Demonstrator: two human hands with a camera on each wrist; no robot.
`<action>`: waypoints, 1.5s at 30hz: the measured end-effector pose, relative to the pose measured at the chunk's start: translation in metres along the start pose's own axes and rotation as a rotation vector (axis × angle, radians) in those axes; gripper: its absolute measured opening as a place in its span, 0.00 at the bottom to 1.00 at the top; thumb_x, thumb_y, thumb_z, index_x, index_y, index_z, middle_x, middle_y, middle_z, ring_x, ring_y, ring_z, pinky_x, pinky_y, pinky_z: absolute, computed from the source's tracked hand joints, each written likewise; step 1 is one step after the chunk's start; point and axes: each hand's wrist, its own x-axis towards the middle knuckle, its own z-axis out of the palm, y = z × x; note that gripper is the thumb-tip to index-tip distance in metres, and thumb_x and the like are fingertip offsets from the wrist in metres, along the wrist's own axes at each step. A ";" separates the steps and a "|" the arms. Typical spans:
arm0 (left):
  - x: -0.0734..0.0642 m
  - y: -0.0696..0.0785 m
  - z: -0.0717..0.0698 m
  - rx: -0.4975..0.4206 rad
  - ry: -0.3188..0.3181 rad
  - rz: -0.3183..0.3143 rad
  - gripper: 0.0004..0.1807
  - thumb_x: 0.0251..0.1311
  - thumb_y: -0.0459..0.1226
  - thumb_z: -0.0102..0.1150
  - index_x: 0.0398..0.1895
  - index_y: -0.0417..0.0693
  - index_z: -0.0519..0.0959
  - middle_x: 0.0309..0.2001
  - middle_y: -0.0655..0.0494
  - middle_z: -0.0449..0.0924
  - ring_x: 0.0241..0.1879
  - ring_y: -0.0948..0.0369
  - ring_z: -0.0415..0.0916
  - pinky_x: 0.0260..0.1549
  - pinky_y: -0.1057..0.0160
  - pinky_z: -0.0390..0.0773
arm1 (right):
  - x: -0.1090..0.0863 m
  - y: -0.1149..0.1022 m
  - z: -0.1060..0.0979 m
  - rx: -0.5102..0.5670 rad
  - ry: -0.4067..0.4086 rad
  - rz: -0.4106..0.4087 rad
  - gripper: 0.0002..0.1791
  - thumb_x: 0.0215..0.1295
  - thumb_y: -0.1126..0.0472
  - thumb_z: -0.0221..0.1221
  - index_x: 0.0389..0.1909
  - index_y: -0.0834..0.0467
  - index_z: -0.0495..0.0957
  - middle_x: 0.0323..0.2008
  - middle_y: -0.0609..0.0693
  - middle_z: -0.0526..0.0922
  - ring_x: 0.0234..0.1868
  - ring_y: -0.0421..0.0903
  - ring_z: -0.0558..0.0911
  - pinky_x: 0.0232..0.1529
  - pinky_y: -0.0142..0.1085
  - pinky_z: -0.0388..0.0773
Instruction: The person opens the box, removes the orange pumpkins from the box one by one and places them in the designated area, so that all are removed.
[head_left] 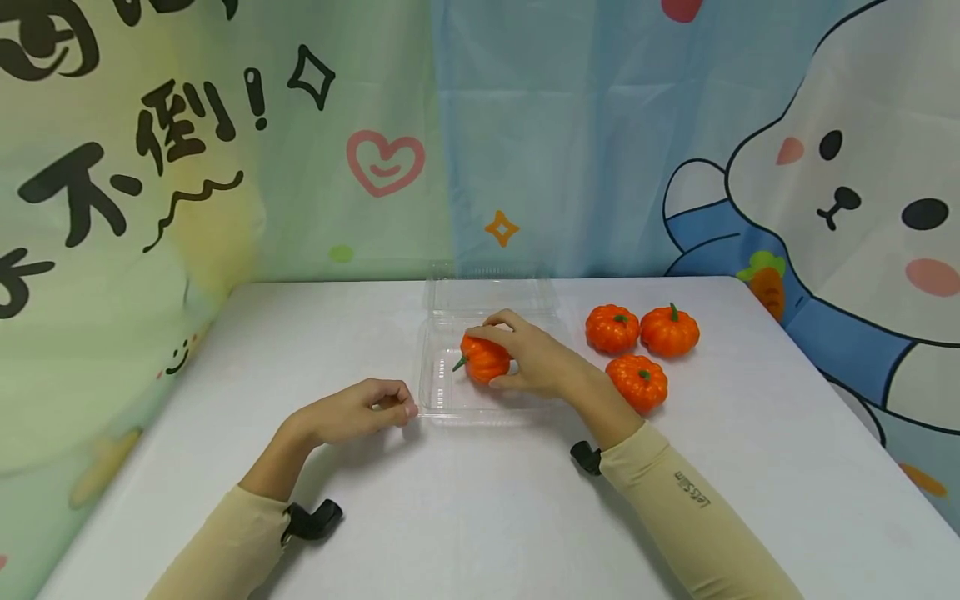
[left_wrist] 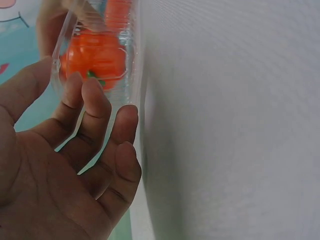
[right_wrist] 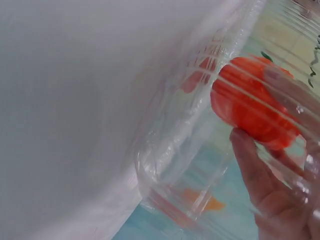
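A small orange pumpkin with a green stem (head_left: 485, 360) is tilted on its side over the clear plastic clamshell box (head_left: 450, 411). My right hand (head_left: 536, 354) grips it between thumb and fingers, the stem facing left. Through the box's ribbed wall, the right wrist view shows the pumpkin (right_wrist: 245, 100) between thumb and fingertips. My left hand (head_left: 367, 410) is at the box's near left corner, fingers loosely bent. In the left wrist view its thumb and fingertips (left_wrist: 92, 90) lie right at the box's edge, with nothing gripped in the palm.
To the right of the box, three more small pumpkins sit close together: one at back left (head_left: 611, 328), one at back right (head_left: 670, 332), one in front (head_left: 637, 383). The box's open lid (head_left: 487, 296) lies toward the back of the white table (head_left: 480, 517). A printed curtain (head_left: 570, 142) hangs behind.
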 end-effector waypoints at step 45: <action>0.001 -0.003 -0.001 -0.021 -0.016 0.010 0.13 0.76 0.42 0.53 0.45 0.39 0.79 0.41 0.44 0.80 0.44 0.51 0.75 0.42 0.63 0.72 | -0.077 0.034 -0.058 0.124 0.295 0.024 0.43 0.58 0.58 0.75 0.71 0.55 0.64 0.68 0.53 0.67 0.58 0.53 0.77 0.50 0.50 0.84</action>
